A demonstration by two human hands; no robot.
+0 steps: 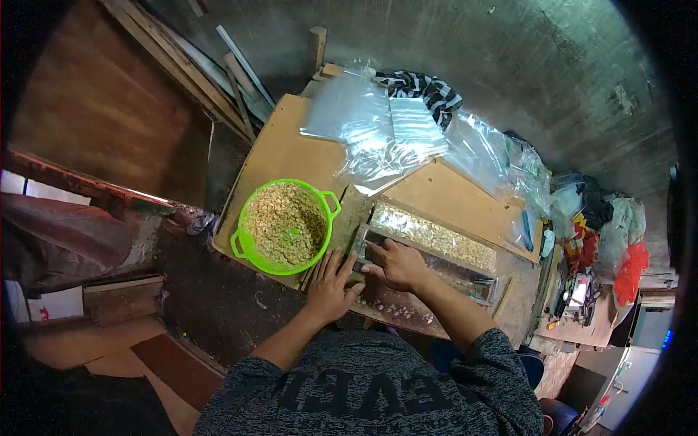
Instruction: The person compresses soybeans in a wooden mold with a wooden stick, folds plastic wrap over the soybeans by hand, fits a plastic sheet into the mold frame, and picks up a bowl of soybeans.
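My left hand (331,288) lies with its fingers stretched out and apart, between the green basin and the near tray's left end; its fingertips touch the tray's edge. My right hand (400,266) is over the left part of a long, narrow, dark-framed tray (454,274), its fingers bent and its thumb toward the left. Whatever is under those fingers is hidden. Just beyond runs a long strip of pale oat-like flakes (436,236) with a shiny, clear covering. A bright green basin (325,243) with two handles holds many more loose flakes (280,221).
Clear plastic bags (349,109) are piled at the back of the wooden table (283,138), beside a black-and-white striped cloth or bag (422,91). Scattered flakes (396,311) lie near the front edge. More bags hang at the right, one of them a red bag (632,272).
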